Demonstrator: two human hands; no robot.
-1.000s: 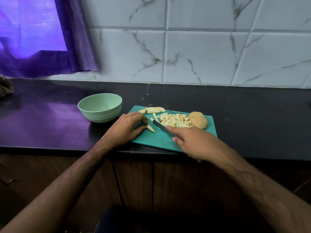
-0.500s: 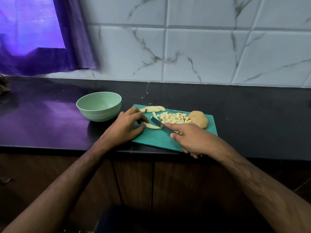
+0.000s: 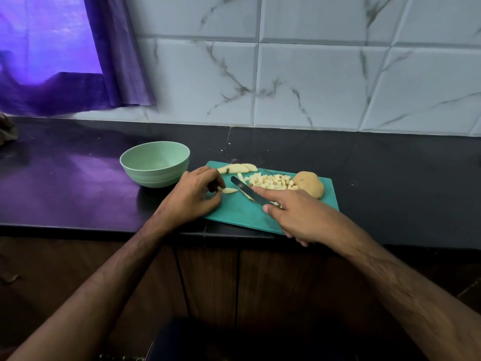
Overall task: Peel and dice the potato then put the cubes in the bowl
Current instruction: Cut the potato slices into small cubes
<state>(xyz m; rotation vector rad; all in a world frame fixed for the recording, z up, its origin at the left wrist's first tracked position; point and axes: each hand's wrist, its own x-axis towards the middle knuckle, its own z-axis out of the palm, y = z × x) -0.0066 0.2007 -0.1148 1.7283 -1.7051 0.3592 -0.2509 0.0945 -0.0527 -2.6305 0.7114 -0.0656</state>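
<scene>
Dicing potato on a teal cutting board (image 3: 235,213), mid-task.

At the board's left end, left hand (image 3: 191,196) pinching a pale potato strip (image 3: 230,190) flat against the board. Over the board's near edge, right hand (image 3: 299,217) gripping a knife (image 3: 246,190), forefinger stretched along the blade, tip angled toward the strip. At the board's middle, a heap of cubes (image 3: 273,181); at its right end, an unpeeled potato piece (image 3: 309,184); at its far left corner, more slices (image 3: 238,168). Just left of the board, a green bowl (image 3: 154,164), no cubes in it. Next, probably: crosswise cuts through the strip, fingertips tucked back from the blade.
</scene>
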